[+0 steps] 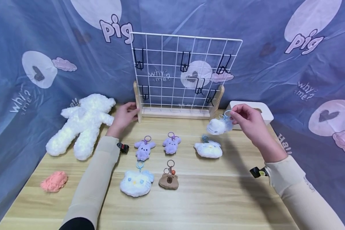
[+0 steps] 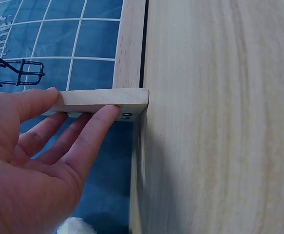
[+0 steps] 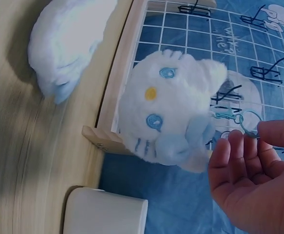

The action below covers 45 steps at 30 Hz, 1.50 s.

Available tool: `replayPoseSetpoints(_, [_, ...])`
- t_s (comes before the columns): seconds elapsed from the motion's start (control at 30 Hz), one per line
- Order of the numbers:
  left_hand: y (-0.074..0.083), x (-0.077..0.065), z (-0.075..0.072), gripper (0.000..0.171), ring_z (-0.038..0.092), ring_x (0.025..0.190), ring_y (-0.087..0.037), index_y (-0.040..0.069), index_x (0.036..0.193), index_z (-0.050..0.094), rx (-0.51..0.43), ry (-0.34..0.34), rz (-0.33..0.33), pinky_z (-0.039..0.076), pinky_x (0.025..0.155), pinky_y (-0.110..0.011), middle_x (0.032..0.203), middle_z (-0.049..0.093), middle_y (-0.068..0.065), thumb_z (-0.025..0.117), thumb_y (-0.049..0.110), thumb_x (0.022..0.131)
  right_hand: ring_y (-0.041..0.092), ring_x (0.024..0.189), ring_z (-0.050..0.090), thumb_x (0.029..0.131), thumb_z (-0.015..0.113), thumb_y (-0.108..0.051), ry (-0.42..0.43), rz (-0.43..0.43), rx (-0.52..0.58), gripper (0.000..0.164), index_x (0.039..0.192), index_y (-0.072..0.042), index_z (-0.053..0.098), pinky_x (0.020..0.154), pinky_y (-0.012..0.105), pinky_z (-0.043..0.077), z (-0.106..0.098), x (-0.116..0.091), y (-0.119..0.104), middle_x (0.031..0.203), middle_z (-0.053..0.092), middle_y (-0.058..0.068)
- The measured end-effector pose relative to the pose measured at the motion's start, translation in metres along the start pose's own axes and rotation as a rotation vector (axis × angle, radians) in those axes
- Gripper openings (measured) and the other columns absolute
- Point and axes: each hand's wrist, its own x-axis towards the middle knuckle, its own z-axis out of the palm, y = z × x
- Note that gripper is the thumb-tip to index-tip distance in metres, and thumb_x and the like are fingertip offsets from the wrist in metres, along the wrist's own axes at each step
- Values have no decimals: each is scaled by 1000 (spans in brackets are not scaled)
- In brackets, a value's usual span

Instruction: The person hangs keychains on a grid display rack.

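My left hand (image 1: 123,118) pinches the left wooden post (image 2: 102,97) of a white wire grid rack (image 1: 175,112), thumb on one face and fingers on the other. On the right, my right hand (image 1: 248,123) holds a white cat-head plush keychain (image 3: 168,105) by its light blue key ring (image 3: 251,117). The plush hangs above the table, its blue eyes, yellow nose and blue bow showing in the right wrist view. Below it lies another white plush keychain (image 1: 208,150). Several black hooks (image 1: 185,64) hang on the grid with nothing on them.
Two purple plush keychains (image 1: 143,150), a white cat-head keychain (image 1: 136,184) and a brown animal-head keychain (image 1: 168,181) lie on the wooden table (image 1: 207,198). A white teddy bear (image 1: 86,121) and a pink fluffy item (image 1: 54,181) are at left. Behind the right hand stands a white box (image 1: 267,113).
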Motion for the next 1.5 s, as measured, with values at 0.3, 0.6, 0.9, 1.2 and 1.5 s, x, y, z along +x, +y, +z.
replayPoseSetpoints(0.3, [1, 1, 0, 50, 67, 134, -46, -6, 160, 52, 1, 9, 4, 68, 110, -46, 153, 60, -31, 62, 14, 116, 5, 88, 61, 113, 67, -15, -4, 14, 14, 22, 121, 6, 66, 72, 11, 60, 11, 18, 7, 95, 65, -12])
replayPoseSetpoints(0.6, [0, 0, 1, 52, 67, 135, -48, -5, 162, 51, 7, -3, -4, 66, 114, -49, 153, 60, -31, 62, 14, 115, 4, 87, 61, 114, 66, -15, -9, 29, 28, 23, 119, 7, 66, 70, 12, 59, 23, 27, 13, 94, 64, -10])
replayPoseSetpoints(0.9, [0, -1, 1, 50, 67, 133, -46, -6, 160, 52, 4, 1, -5, 69, 109, -43, 152, 60, -31, 61, 13, 116, 6, 88, 63, 114, 67, -18, -12, 70, 24, 25, 121, 6, 67, 70, 14, 60, 33, 43, 16, 95, 65, -8])
replayPoseSetpoints(1.2, [-2, -1, 0, 50, 66, 135, -46, -5, 161, 51, 0, 4, -3, 69, 110, -45, 154, 60, -31, 61, 14, 116, 8, 96, 65, 115, 64, -21, -51, 127, 31, 30, 130, 5, 65, 76, 14, 62, 42, 61, 21, 105, 65, -1])
replayPoseSetpoints(1.5, [-2, 0, -1, 50, 68, 132, -47, -5, 161, 52, 13, 0, 4, 68, 111, -48, 151, 61, -31, 61, 14, 116, 9, 95, 67, 114, 65, -17, -41, 145, 42, 29, 129, 8, 65, 77, 15, 64, 50, 66, 26, 103, 65, -2])
